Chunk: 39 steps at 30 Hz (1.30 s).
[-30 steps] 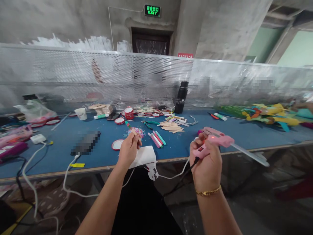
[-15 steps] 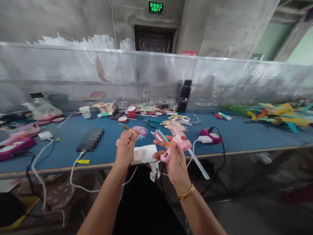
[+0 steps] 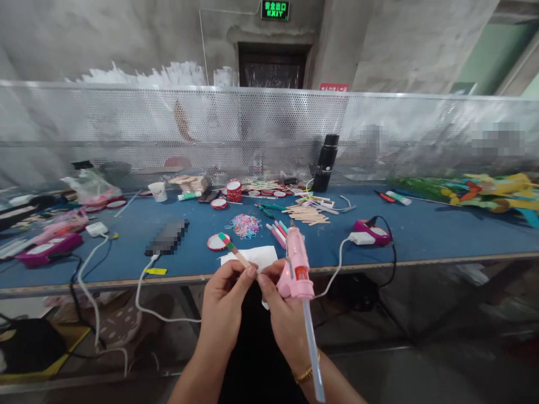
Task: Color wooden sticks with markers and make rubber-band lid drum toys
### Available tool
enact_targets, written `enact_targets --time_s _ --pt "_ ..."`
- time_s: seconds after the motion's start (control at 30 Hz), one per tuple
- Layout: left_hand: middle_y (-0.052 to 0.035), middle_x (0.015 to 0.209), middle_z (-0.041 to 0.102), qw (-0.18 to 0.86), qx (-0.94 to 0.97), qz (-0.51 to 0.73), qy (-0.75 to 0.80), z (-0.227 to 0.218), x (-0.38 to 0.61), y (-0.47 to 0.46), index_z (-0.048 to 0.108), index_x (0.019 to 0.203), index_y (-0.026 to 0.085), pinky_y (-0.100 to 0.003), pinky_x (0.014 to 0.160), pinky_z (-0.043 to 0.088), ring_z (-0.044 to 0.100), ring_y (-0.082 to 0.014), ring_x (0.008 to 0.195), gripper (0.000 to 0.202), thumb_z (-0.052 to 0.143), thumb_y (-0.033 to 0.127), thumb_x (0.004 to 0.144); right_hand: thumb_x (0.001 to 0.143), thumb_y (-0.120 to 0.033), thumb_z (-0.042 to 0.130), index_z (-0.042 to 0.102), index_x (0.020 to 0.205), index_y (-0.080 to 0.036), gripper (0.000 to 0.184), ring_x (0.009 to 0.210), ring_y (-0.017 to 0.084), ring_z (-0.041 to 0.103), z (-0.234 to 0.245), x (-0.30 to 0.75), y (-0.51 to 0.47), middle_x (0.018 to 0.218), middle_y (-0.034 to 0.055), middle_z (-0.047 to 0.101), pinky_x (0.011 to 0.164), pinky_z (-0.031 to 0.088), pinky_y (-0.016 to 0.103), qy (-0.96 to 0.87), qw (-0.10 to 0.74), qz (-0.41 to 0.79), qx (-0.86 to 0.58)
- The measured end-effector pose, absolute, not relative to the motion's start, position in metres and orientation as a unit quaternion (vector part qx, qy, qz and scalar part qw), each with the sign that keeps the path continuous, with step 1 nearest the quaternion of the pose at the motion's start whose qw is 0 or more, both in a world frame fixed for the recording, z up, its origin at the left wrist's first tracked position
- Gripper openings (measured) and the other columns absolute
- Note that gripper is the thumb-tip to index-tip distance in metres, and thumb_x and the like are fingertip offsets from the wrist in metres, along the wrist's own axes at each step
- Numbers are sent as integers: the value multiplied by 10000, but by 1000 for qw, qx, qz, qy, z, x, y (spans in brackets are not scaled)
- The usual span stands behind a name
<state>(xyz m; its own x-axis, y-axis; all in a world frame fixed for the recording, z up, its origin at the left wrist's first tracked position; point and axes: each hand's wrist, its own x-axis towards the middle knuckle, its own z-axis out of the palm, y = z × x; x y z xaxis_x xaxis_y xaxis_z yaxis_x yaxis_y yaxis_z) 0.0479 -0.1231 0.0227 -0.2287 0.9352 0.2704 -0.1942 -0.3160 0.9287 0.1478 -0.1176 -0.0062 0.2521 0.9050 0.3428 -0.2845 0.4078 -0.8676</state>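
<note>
One stick (image 3: 236, 251) is pinched in the left hand (image 3: 223, 303) at the counter's (image 3: 326, 244) near edge, its plain end by the thumb of the right hand (image 3: 286, 314), which grips a pink glue gun (image 3: 298, 255). Tissue (image 3: 266, 253) lies along that edge, coloured bands (image 3: 246, 225) farther in, and a black flask (image 3: 327, 163) stands by the far edge.

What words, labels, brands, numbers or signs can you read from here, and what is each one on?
"安全出口": top line of the green-lit sign.
"EXIT": bottom line of that same sign.
Red sign: characters too blurred to read.
Black bottle: small pale mark, too small to read.
Pink glue gun: no text I can make out.
</note>
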Motion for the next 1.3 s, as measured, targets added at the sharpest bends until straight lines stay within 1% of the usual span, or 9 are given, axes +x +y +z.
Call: enact_targets --time_s 0.1,0.23,0.37,0.5,0.6,0.77,1.07,1.2,1.3 --pt "-17 772 725 434 465 660 400 25 44 -122 758 754 212 -278 729 542 645 -175 751 267 888 445 739 841 -450 779 567 960 -241 321 754 172 585 -2 148 -120 855 7 609 658 532 321 -447 710 401 -368" --pt "-28 841 755 414 444 686 401 27 32 -111 835 973 245 -248 710 546 656 -166 787 345 890 489 736 837 -462 765 574 961 -240 319 698 156 553 2 150 -118 836 2 603 606 498 302 -441 711 399 -374" --pt "-58 889 773 419 384 735 370 38 21 -95 848 880 212 -205 583 483 578 -111 671 405 940 526 642 819 -459 779 581 981 -232 342 626 131 510 3 148 -115 796 -12 601 575 474 290 -442 703 416 -372" --pt "-33 710 670 450 411 720 331 49 16 -82 844 828 164 -184 483 364 445 -74 570 383 944 488 648 815 -468 791 569 937 -245 338 579 122 477 5 143 -109 715 -38 569 537 459 278 -444 694 446 -350" --pt "-7 638 583 470 427 703 321 47 12 -73 842 838 154 -182 464 319 415 -73 552 386 931 488 668 810 -474 801 560 937 -244 357 560 114 475 5 140 -101 694 -51 554 521 456 267 -436 690 468 -339" --pt "-21 662 615 509 423 682 312 41 5 -57 829 779 143 -178 444 290 388 -48 512 406 963 487 608 793 -473 817 579 1003 -229 401 583 108 510 2 136 -88 754 -49 581 529 454 259 -420 674 509 -331" --pt "-27 684 686 554 391 679 283 55 2 -23 813 723 154 -143 423 336 416 -19 475 384 1023 399 515 780 -529 833 556 1086 -222 514 602 104 533 1 129 -61 802 -44 621 574 451 268 -387 662 531 -360" --pt "-23 661 665 553 392 675 291 65 -3 -4 810 710 146 -131 415 352 453 -30 491 393 1024 404 506 842 -589 761 557 1125 -210 515 612 125 533 9 135 -46 726 -49 586 615 469 289 -424 650 510 -370" --pt "-39 657 668 532 398 683 302 70 -11 13 815 729 120 -143 409 381 466 -38 486 409 1025 387 501 914 -587 686 579 1110 -215 434 633 137 523 13 146 -40 731 -36 560 629 478 295 -488 643 457 -373"
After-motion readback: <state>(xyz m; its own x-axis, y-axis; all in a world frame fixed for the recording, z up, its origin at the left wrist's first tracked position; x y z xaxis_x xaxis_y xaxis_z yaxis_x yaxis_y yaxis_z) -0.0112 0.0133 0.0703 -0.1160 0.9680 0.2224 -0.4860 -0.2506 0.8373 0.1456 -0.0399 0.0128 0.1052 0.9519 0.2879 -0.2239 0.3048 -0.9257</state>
